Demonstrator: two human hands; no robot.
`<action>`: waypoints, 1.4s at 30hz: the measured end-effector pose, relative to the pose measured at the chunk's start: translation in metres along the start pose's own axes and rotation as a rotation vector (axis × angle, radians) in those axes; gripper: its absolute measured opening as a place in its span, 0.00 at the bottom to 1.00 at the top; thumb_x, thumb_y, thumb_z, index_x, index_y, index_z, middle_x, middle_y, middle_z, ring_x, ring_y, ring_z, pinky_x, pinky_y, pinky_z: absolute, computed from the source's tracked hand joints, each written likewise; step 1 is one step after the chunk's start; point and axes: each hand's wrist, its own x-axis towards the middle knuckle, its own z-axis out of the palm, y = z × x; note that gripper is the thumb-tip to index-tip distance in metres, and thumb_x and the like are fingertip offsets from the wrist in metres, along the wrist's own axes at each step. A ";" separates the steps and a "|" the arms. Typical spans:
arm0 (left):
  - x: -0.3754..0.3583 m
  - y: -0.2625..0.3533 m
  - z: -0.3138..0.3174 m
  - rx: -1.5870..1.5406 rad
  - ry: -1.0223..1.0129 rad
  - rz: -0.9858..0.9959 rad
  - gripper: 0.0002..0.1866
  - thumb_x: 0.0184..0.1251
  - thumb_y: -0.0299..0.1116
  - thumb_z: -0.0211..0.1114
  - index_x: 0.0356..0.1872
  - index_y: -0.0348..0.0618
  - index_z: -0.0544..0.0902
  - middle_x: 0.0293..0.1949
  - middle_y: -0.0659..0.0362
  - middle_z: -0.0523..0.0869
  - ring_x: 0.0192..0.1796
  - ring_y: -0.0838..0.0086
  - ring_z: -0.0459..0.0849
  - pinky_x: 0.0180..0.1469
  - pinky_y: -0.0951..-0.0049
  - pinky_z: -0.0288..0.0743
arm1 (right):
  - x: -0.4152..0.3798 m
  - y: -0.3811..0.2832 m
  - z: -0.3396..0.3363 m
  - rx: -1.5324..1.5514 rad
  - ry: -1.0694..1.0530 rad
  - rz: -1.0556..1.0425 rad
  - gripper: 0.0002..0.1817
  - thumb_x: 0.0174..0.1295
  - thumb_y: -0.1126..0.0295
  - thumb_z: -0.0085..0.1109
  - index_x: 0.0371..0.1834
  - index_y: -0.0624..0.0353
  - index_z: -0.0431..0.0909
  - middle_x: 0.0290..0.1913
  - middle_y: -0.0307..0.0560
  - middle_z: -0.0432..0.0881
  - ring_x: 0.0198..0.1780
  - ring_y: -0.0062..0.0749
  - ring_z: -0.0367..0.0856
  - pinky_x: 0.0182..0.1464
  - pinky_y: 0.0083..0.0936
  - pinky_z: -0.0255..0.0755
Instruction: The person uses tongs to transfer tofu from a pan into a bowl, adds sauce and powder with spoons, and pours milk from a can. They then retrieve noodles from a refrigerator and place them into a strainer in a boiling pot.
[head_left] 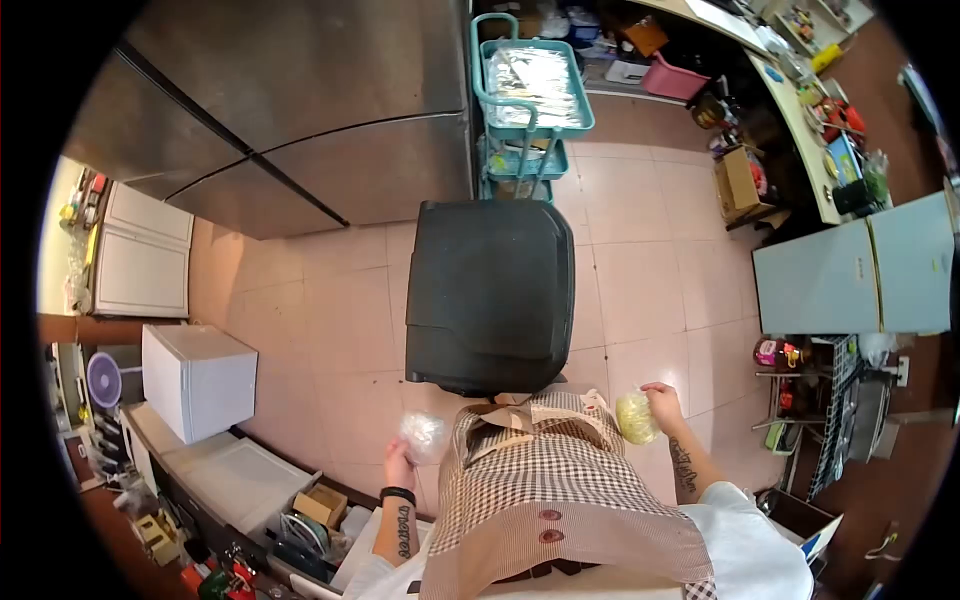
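My left hand (398, 464) is closed on a crumpled clear plastic bag (424, 434) with something whitish in it, low on the left side of my body. On the other side, my right hand (662, 404) grips a plastic bag with pale yellow-green contents (636, 418); what exactly is inside I cannot make out. Between and ahead of my hands stands a large black bin (490, 290), its lid down. Neither bag touches it. A checked apron (550, 440) covers my front.
Ahead is a turquoise trolley (585, 115) with packed items on its top tier. A steel fridge (330, 80) stands at the front left, a small white appliance (205, 390) at the left. A light-blue fridge (820, 280) and a wire rack (835, 420) are on the right.
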 end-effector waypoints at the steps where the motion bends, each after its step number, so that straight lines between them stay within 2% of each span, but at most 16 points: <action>1: -0.009 -0.023 0.001 -0.060 0.034 -0.068 0.12 0.71 0.32 0.63 0.53 0.46 0.81 0.45 0.60 0.87 0.45 0.72 0.85 0.47 0.69 0.80 | 0.010 0.003 -0.001 -0.013 -0.006 -0.005 0.13 0.64 0.72 0.52 0.43 0.63 0.85 0.27 0.38 0.79 0.25 0.22 0.73 0.29 0.23 0.69; 6: -0.004 -0.074 0.027 -0.112 -0.025 -0.277 0.06 0.73 0.31 0.58 0.45 0.44 0.81 0.39 0.62 0.85 0.41 0.72 0.84 0.43 0.67 0.81 | 0.029 -0.022 0.001 -0.135 -0.048 0.026 0.13 0.64 0.72 0.52 0.44 0.64 0.85 0.28 0.39 0.79 0.27 0.23 0.73 0.31 0.24 0.70; 9: -0.001 -0.050 0.089 -0.072 -0.293 -0.268 0.07 0.75 0.30 0.56 0.46 0.45 0.81 0.39 0.64 0.84 0.40 0.76 0.82 0.44 0.73 0.78 | 0.029 -0.032 0.004 -0.174 -0.064 0.052 0.13 0.64 0.72 0.52 0.44 0.64 0.85 0.29 0.39 0.80 0.28 0.23 0.74 0.32 0.25 0.70; 13: 0.003 -0.012 0.196 -0.204 -0.396 -0.115 0.25 0.81 0.39 0.56 0.74 0.46 0.67 0.63 0.58 0.78 0.60 0.69 0.79 0.63 0.66 0.74 | 0.032 -0.033 -0.008 -0.256 -0.057 0.006 0.13 0.64 0.72 0.52 0.43 0.63 0.85 0.30 0.40 0.80 0.29 0.24 0.74 0.33 0.25 0.70; 15: -0.025 0.035 0.240 -0.065 -0.272 -0.350 0.31 0.82 0.43 0.56 0.80 0.48 0.59 0.72 0.52 0.70 0.69 0.61 0.74 0.70 0.61 0.69 | 0.032 -0.036 -0.014 -0.261 -0.031 -0.029 0.12 0.65 0.72 0.52 0.43 0.63 0.85 0.30 0.39 0.80 0.29 0.23 0.74 0.33 0.24 0.70; 17: 0.043 -0.054 0.196 -0.135 -0.563 -0.185 0.34 0.82 0.45 0.56 0.81 0.47 0.55 0.77 0.49 0.63 0.75 0.57 0.69 0.75 0.59 0.65 | 0.028 -0.039 -0.014 -0.213 -0.008 -0.062 0.12 0.65 0.72 0.52 0.43 0.63 0.85 0.29 0.38 0.79 0.29 0.22 0.73 0.33 0.23 0.69; 21: -0.022 0.012 0.239 0.222 -0.579 -0.286 0.29 0.76 0.36 0.64 0.73 0.39 0.68 0.65 0.54 0.79 0.64 0.66 0.80 0.65 0.68 0.76 | 0.000 -0.050 -0.023 -0.032 0.037 -0.097 0.12 0.65 0.72 0.52 0.44 0.63 0.85 0.29 0.37 0.79 0.28 0.20 0.72 0.32 0.22 0.69; 23: -0.015 -0.009 0.244 0.364 -0.717 -0.264 0.25 0.77 0.36 0.64 0.69 0.38 0.71 0.57 0.56 0.82 0.55 0.74 0.82 0.55 0.74 0.78 | -0.038 -0.076 -0.023 0.111 0.095 -0.073 0.12 0.65 0.73 0.53 0.45 0.64 0.85 0.28 0.37 0.80 0.28 0.19 0.73 0.31 0.22 0.69; 25: -0.014 -0.022 0.261 0.525 -0.901 -0.233 0.24 0.77 0.37 0.65 0.67 0.38 0.73 0.54 0.57 0.83 0.51 0.77 0.82 0.50 0.77 0.78 | -0.042 -0.059 -0.027 0.279 0.172 -0.253 0.12 0.66 0.73 0.54 0.47 0.64 0.85 0.26 0.34 0.78 0.26 0.17 0.71 0.28 0.21 0.66; 30: -0.147 0.042 0.400 0.893 -1.095 0.332 0.10 0.71 0.33 0.68 0.47 0.38 0.85 0.40 0.60 0.87 0.41 0.77 0.84 0.45 0.76 0.77 | -0.098 -0.080 -0.062 0.276 0.302 -0.405 0.08 0.67 0.71 0.57 0.45 0.61 0.81 0.24 0.33 0.75 0.25 0.14 0.68 0.27 0.19 0.63; 33: -0.220 0.039 0.473 0.942 -1.392 0.903 0.15 0.64 0.31 0.73 0.51 0.42 0.84 0.42 0.61 0.87 0.41 0.74 0.83 0.45 0.75 0.77 | -0.118 -0.070 -0.098 0.313 0.370 -0.397 0.01 0.68 0.75 0.57 0.40 0.59 0.77 0.24 0.26 0.71 0.25 0.09 0.64 0.27 0.13 0.57; 34: -0.245 0.026 0.497 0.892 -1.476 1.055 0.17 0.57 0.29 0.76 0.49 0.43 0.86 0.42 0.58 0.87 0.43 0.66 0.84 0.45 0.73 0.78 | -0.122 -0.059 -0.115 0.314 0.394 -0.429 0.03 0.69 0.73 0.59 0.42 0.59 0.78 0.27 0.28 0.74 0.28 0.10 0.68 0.29 0.14 0.62; 37: -0.326 -0.040 0.577 0.869 -1.581 1.458 0.15 0.57 0.30 0.77 0.46 0.43 0.87 0.44 0.58 0.88 0.46 0.63 0.85 0.46 0.69 0.79 | -0.129 -0.019 -0.180 0.342 0.430 -0.570 0.08 0.69 0.70 0.60 0.47 0.61 0.79 0.31 0.40 0.81 0.35 0.17 0.77 0.40 0.20 0.74; 39: -0.360 -0.102 0.623 0.943 -1.664 1.400 0.13 0.57 0.29 0.75 0.44 0.42 0.88 0.43 0.56 0.88 0.44 0.60 0.86 0.47 0.67 0.80 | -0.132 0.002 -0.237 0.356 0.451 -0.548 0.08 0.71 0.72 0.58 0.49 0.62 0.80 0.36 0.41 0.83 0.41 0.20 0.79 0.46 0.21 0.75; 41: -0.379 -0.154 0.644 1.099 -1.775 1.163 0.13 0.59 0.27 0.74 0.45 0.41 0.88 0.41 0.54 0.88 0.43 0.61 0.87 0.46 0.67 0.80 | -0.139 0.034 -0.274 0.511 0.502 -0.528 0.07 0.72 0.73 0.56 0.49 0.63 0.80 0.37 0.40 0.83 0.41 0.20 0.79 0.46 0.21 0.75; 42: -0.396 -0.176 0.661 1.093 -1.779 0.933 0.11 0.62 0.23 0.71 0.45 0.39 0.88 0.38 0.55 0.89 0.40 0.68 0.87 0.44 0.71 0.80 | -0.140 0.055 -0.299 0.805 0.451 -0.494 0.09 0.73 0.74 0.55 0.51 0.63 0.79 0.40 0.39 0.83 0.43 0.20 0.79 0.46 0.22 0.76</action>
